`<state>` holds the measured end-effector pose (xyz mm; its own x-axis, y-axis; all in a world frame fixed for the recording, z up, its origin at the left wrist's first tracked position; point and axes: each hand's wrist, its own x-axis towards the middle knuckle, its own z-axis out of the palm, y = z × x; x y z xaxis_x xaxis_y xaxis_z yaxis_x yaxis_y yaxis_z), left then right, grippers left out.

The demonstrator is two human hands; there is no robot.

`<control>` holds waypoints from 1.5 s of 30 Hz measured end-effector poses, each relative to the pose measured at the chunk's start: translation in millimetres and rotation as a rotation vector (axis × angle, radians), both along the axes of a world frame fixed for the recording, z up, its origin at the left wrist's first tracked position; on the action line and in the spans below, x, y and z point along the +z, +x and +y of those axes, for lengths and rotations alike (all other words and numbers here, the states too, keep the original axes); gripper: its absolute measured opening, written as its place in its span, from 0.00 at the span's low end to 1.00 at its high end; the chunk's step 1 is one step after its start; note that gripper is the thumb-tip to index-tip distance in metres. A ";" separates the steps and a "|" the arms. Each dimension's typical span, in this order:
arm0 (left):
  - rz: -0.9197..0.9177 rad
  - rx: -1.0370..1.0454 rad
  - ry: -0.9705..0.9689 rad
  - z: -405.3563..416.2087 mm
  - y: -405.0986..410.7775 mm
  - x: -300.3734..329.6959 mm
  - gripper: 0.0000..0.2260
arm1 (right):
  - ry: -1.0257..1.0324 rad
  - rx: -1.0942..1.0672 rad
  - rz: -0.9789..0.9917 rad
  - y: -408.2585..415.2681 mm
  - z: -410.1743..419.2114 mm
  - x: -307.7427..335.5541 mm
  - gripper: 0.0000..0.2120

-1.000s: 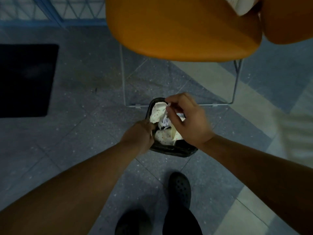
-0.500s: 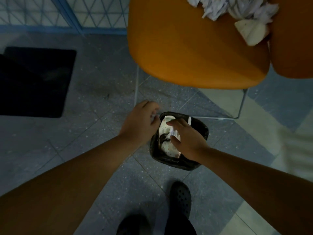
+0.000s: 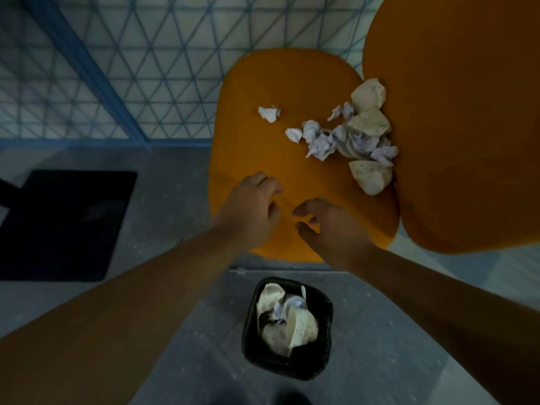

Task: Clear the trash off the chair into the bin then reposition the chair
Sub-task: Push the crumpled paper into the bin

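An orange chair seat [image 3: 257, 147] fills the middle of the view, its backrest [image 3: 455, 127] to the right. Crumpled white paper scraps [image 3: 321, 138] and crushed cream paper cups [image 3: 369, 176] lie piled on the seat against the backrest; one small scrap [image 3: 269, 113] sits apart to the left. A small black bin [image 3: 251, 340] stands on the floor in front of the chair, holding paper and cup pieces. My left hand [image 3: 248, 211] and my right hand [image 3: 330, 226] hover over the seat's front part, both empty with fingers loosely curled apart.
A dark mat [image 3: 67, 223] lies on the grey tiled floor to the left. A blue wire-mesh panel [image 3: 131, 68] stands behind the chair. A metal bar of the chair's frame [image 3: 242, 270] shows under the seat's front edge.
Both hands rose from the bin to above the chair seat, the right one having let go of trash in the bin. The view tilted up, showing the seat and its trash.
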<state>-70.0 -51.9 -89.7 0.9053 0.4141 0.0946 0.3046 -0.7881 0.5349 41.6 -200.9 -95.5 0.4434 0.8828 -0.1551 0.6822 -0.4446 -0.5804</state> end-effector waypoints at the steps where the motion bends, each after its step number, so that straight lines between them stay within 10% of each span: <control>1: 0.000 0.009 0.001 7.2 8.9 -2.1 0.11 | -0.011 -0.012 0.010 8.7 3.8 0.0 0.11; 24: 0.174 -0.209 0.004 222.4 217.4 -77.0 0.34 | -0.186 -0.022 -0.357 171.3 203.5 -49.8 0.21; 32: 0.305 -0.266 0.042 222.1 217.0 -90.2 0.17 | -0.390 0.193 -0.427 180.3 199.8 -63.4 0.18; 45: 0.070 0.028 -0.069 159.4 157.7 -48.8 0.14 | 0.155 -0.028 -0.139 131.1 132.5 -32.8 0.16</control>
<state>87.7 107.5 -138.5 0.8968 0.4425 0.0023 0.3642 -0.7410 0.5642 172.7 -68.4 -128.4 0.4758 0.8784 0.0459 0.7493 -0.3774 -0.5442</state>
